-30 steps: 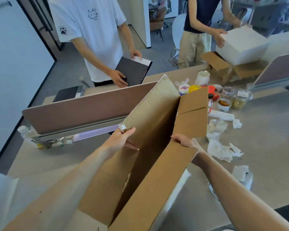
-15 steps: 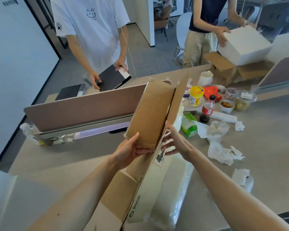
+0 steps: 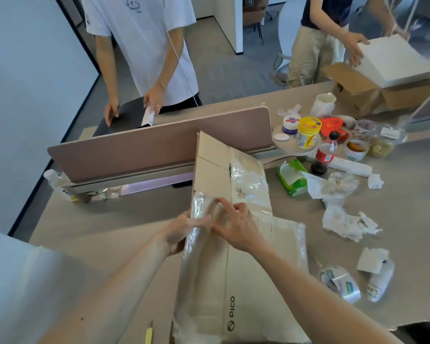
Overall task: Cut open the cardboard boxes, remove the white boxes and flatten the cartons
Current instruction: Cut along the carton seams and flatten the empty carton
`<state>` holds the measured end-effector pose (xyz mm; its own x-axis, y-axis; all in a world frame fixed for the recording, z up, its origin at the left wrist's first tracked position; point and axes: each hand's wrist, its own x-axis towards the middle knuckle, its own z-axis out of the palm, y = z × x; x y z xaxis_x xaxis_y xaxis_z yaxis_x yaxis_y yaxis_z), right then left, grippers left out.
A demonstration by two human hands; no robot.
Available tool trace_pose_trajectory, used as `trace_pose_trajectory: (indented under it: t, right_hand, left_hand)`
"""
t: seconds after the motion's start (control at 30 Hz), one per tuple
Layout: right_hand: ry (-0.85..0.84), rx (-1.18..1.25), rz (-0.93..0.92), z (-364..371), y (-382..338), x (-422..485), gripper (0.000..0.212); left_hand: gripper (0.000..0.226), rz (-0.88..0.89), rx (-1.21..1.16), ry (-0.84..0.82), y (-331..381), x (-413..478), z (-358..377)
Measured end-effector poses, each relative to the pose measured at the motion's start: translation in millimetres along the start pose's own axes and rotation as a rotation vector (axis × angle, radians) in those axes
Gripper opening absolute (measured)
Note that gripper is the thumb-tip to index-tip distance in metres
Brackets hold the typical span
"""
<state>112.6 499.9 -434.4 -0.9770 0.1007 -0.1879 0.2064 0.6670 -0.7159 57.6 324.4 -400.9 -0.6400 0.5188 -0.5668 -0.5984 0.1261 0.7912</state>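
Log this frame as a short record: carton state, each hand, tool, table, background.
carton: brown carton folded flat on the table, clear tape along its left edge
left hand: grips that left edge
right hand: bent fingers on the carton's top; pinching or pressing unclear
tool: yellow-handled tool lies left of the carton, untouched
background: another person holds a white box above an open carton

The word "PICO" [image 3: 232, 306] stood in dark letters beside a round logo on the flattened carton [image 3: 253, 276]. A yellow arched "M" sign showed on the red packet [image 3: 331, 124] among the food things. The print on the yellow jar [image 3: 308, 131] and on the cola bottle [image 3: 326, 155] was too small to read.
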Motion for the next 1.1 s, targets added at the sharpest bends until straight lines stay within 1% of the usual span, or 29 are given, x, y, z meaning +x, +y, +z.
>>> trace_pose_trajectory:
  t: [0.03, 0.13, 0.2, 0.3, 0.37, 0.4, 0.47, 0.57, 0.6, 0.63, 0.7, 0.73, 0.83, 0.87, 0.9, 0.93, 1.0, 1.03, 1.1]
  right_hand:
    - [-0.031, 0.000, -0.002, 4.7, -0.7, -0.6, 0.071]
    - [-0.102, 0.004, 0.014, 21.5, 13.3, -4.6, 0.069]
    - [-0.094, 0.079, 0.076, 26.1, 29.6, -11.3, 0.064]
    - [0.018, 0.062, 0.259, 17.9, 58.1, -22.6, 0.051]
    - [0.137, 0.035, 0.406, 5.9, 81.6, -28.2, 0.053]
    - [0.167, 0.042, 0.473, -1.8, 92.1, -29.5, 0.059]
    - [0.125, 0.108, 0.611, -14.8, 116.5, -29.2, 0.080]
    - [-0.007, 0.333, 0.808, -20.6, 148.9, -25.1, 0.128]
    - [-0.033, 0.411, 0.851, -15.8, 164.6, -23.4, 0.137]
    - [-0.066, 0.468, 0.880, -8.5, 178.3, -24.1, 0.135]
    - [-0.145, 0.557, 0.872, 10.1, 200.8, -26.0, 0.122]
    - [-0.166, 0.591, 0.867, 13.5, 193.6, -29.3, 0.115]
    - [-0.177, 0.719, 0.802, 16.8, 171.5, -32.7, 0.093]
    - [-0.158, 0.775, 0.781, 15.4, 162.3, -32.5, 0.081]
    - [-0.104, 0.807, 0.750, 12.2, 150.2, -33.4, 0.066]
    - [-0.043, 0.813, 0.698, 11.1, 141.1, -32.4, 0.056]
    - [0.052, 0.718, 0.572, 6.6, 119.6, -29.6, 0.053]
    - [0.071, 0.671, 0.518, 3.2, 108.1, -28.8, 0.044]
    - [0.076, 0.587, 0.427, -9.9, 83.1, -31.5, 0.017]
  left_hand:
    - [0.042, 0.003, 0.048, 0.073, -8.0, 3.9, -9.1]
    - [0.031, 0.010, 0.032, 0.255, -32.5, 13.4, -30.4]
    - [0.033, -0.007, 0.008, 0.354, -46.3, 17.9, -44.6]
    - [0.033, -0.025, 0.009, 0.454, -63.5, 24.1, -63.3]
    - [0.032, -0.039, 0.022, 0.473, -70.8, 27.2, -72.9]
    - [0.033, -0.040, 0.024, 0.470, -72.2, 28.1, -76.4]
    - [0.034, -0.008, 0.035, 0.488, -73.4, 30.4, -83.6]
    - [0.042, 0.036, 0.060, 0.529, -72.6, 31.3, -91.7]
    - [0.044, 0.043, 0.068, 0.527, -72.5, 30.9, -94.0]
    - [0.045, 0.045, 0.073, 0.525, -72.9, 30.6, -97.0]
    - [0.046, 0.044, 0.082, 0.515, -73.4, 28.4, -102.2]
    - [0.047, 0.045, 0.086, 0.515, -72.8, 26.6, -104.4]
    - [0.048, 0.035, 0.086, 0.548, -71.4, 18.1, -116.5]
    - [0.047, 0.030, 0.088, 0.558, -71.3, 14.1, -122.4]
    - [0.047, 0.028, 0.095, 0.568, -72.1, 9.6, -129.0]
    - [0.045, 0.032, 0.107, 0.579, -72.8, 5.0, -134.0]
    - [0.042, 0.061, 0.119, 0.614, -74.2, -6.3, -141.3]
    - [0.040, 0.081, 0.112, 0.627, -73.4, -13.4, -142.3]
    - [0.037, 0.122, 0.071, 0.625, -70.6, -27.8, -141.8]
